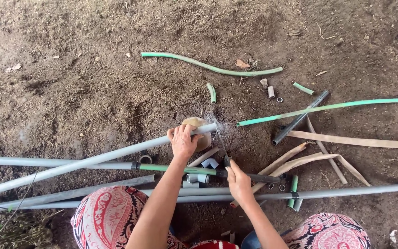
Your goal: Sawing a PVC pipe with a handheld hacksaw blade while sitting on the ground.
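- Head view, far left of frame: long grey pipes (pixel 47 162) fan out across bare dirt ground (pixel 70 69), ends running off the left edge.
- Left of centre: left hand (pixel 183 142) wrapped shut over the top of a grey pipe (pixel 116 157), near its cut end, which rests on a tan stone (pixel 199 133).
- Centre: thin saw blade (pixel 218 138) stands across the pipe just beside that hand. Judgement: keeping the pipe pinned hard on the stone and the blade square to it should give a clean cut.
- Centre, lower: right hand (pixel 238 182) closed on the saw handle (pixel 226 161); short grey fittings (pixel 198 178) lie between the two hands.
- Pipe looks pale grey, straight, matte, dusty.
- Right: green hose pieces (pixel 328 107), a dark pipe (pixel 300 117), flat tan strips (pixel 346 139), well apart from the hands.
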